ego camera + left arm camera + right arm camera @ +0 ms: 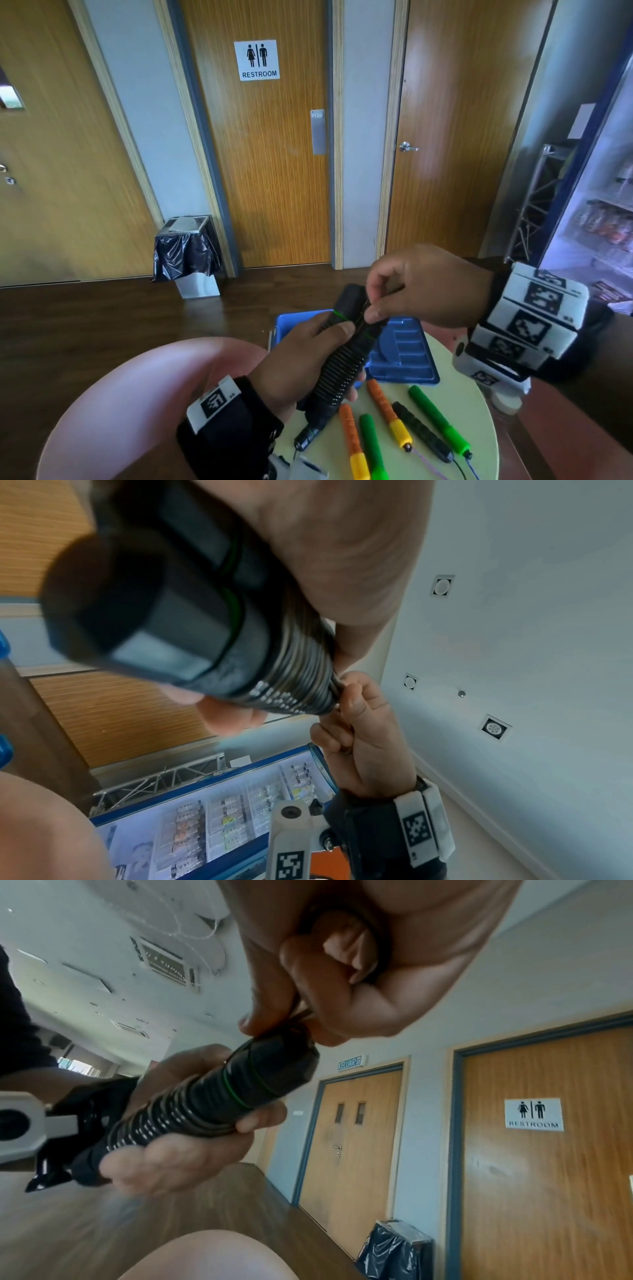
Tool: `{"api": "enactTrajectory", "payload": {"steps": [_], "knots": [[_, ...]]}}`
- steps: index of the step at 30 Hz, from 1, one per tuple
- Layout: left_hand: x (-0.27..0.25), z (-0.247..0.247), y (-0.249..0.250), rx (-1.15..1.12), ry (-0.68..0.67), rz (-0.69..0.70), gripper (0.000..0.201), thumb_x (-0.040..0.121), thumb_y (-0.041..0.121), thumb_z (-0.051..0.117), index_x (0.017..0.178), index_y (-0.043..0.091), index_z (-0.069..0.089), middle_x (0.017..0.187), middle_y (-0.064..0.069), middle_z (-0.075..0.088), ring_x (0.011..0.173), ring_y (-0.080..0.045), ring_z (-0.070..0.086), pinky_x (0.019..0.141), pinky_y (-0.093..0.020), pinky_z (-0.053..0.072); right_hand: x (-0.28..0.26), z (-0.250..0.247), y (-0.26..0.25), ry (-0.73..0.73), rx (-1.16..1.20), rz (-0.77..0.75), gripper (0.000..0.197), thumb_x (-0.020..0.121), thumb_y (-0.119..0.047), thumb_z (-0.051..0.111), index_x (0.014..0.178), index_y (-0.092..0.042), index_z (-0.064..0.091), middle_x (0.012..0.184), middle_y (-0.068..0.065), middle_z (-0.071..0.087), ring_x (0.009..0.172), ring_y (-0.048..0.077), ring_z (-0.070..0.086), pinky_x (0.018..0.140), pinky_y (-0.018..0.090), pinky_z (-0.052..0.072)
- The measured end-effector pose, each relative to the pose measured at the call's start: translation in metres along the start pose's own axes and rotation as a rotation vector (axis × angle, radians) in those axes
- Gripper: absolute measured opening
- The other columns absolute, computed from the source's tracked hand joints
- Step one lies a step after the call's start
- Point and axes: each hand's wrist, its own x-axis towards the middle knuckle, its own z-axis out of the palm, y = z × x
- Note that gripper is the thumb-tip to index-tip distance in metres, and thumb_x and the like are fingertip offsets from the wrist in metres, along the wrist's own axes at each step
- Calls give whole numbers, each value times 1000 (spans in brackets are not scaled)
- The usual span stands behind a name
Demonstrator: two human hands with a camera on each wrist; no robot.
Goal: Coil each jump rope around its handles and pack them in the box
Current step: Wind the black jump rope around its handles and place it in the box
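Observation:
My left hand (308, 356) grips a pair of black jump rope handles (339, 359) held together, with dark rope coiled tightly round them (294, 674). They tilt up and away above the small round table (479, 404). My right hand (383, 301) pinches the rope's loose end against the coil near the handles' upper end (284, 1053), thumb and forefinger closed on the cord. Behind the handles lies the open blue box (404, 346). On the table lie loose handles: orange-and-yellow ones (352, 442), green ones (438, 421) and a black one (421, 431).
A pink seat or stool (137, 404) stands at my lower left. Wooden doors (267, 154) and a lined bin (188, 253) stand ahead across the dark floor. A lit display fridge (603, 212) is at the right.

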Motion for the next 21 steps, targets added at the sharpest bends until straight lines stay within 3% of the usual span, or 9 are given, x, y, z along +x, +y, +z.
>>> {"api": "enactTrajectory", "payload": {"steps": [2, 4, 7, 9, 12, 16, 19, 21], "knots": [[0, -1, 0, 1, 5, 1, 32, 87, 33, 56, 97, 3, 53, 70, -24, 64, 47, -28, 60, 44, -25, 47, 1, -1, 0, -16, 35, -6, 18, 73, -39, 83, 78, -27, 71, 76, -23, 67, 70, -1, 60, 62, 14, 45], [0, -2, 1, 2, 17, 22, 30, 91, 31, 56, 99, 2, 52, 70, -23, 64, 47, -28, 60, 44, -25, 47, 2, -1, 1, -23, 122, -1, 16, 75, -33, 82, 81, -24, 72, 74, -21, 68, 64, -2, 60, 58, 11, 44], [0, -4, 1, 41, 41, 52, 25, 98, 29, 53, 98, 4, 53, 70, -20, 67, 48, -28, 60, 45, -26, 47, 2, 4, 5, 53, 180, 53, 17, 75, -35, 82, 84, -25, 71, 81, -12, 72, 69, 4, 65, 59, 12, 48], [-1, -5, 2, 62, 59, 62, 21, 101, 27, 50, 100, 6, 55, 72, -19, 68, 50, -29, 60, 46, -27, 47, -1, 12, 4, 113, 206, 88, 18, 76, -36, 82, 85, -26, 70, 83, -10, 72, 69, -1, 64, 56, 9, 46], [-4, -7, 4, 69, 57, 77, 21, 101, 26, 50, 102, 6, 55, 71, -18, 69, 50, -28, 60, 46, -26, 47, -1, 18, 1, 145, 235, 63, 13, 78, -33, 81, 86, -27, 71, 83, -11, 72, 72, -1, 66, 62, 13, 51], [-5, -7, 4, 56, 43, 68, 26, 101, 26, 52, 102, 0, 54, 71, -18, 69, 49, -28, 59, 46, -26, 47, -1, 17, 4, 55, 389, 59, 9, 80, -23, 79, 84, -27, 73, 75, -11, 67, 56, -2, 56, 53, 15, 45], [-5, -6, 2, 34, 26, 47, 29, 92, 32, 61, 94, 3, 59, 71, -18, 68, 47, -28, 60, 45, -26, 47, -4, 21, 8, 2, 508, 28, 8, 84, -15, 75, 83, -24, 76, 82, -9, 66, 60, 0, 58, 54, 17, 46], [-5, -7, -1, 39, 9, 24, 27, 91, 35, 61, 88, 8, 63, 71, -22, 67, 48, -28, 61, 45, -26, 47, -4, 24, 12, -27, 558, 19, 8, 83, -16, 75, 80, -24, 77, 86, -3, 66, 66, 13, 60, 54, 22, 47]]}}
